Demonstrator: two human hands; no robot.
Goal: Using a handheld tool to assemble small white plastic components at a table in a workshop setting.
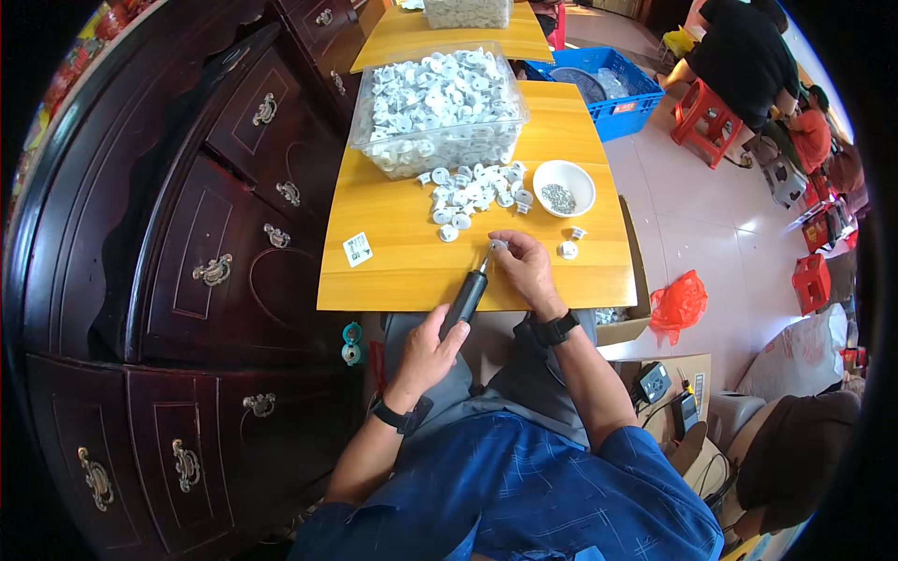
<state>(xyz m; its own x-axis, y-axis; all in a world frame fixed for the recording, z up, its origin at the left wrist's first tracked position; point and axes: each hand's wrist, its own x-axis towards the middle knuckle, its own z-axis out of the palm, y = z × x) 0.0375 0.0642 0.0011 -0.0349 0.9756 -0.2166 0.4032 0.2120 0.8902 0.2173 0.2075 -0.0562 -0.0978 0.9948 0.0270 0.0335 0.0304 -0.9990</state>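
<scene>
My left hand (432, 353) is closed round the black body of an electric screwdriver (466, 297), which slants up and to the right over the table's front edge. Its bit meets a small white plastic part (499, 245) pinched in the fingers of my right hand (528, 268). The fingers partly cover this part, so the exact contact is hidden. Beyond my hands lies a loose pile of similar white plastic parts (472, 194). A white bowl (585, 178) with small metal screws (558, 197) stands to the right. Two more white parts (568, 250) lie in front of it.
A clear plastic tub (514, 120) heaped with white parts stands at the back of the yellow table (402, 285). A printed label (357, 249) lies at left. Dark drawer cabinets (201, 309) line the left side. Blue crate (636, 110), red stool (708, 122) and other people are at right.
</scene>
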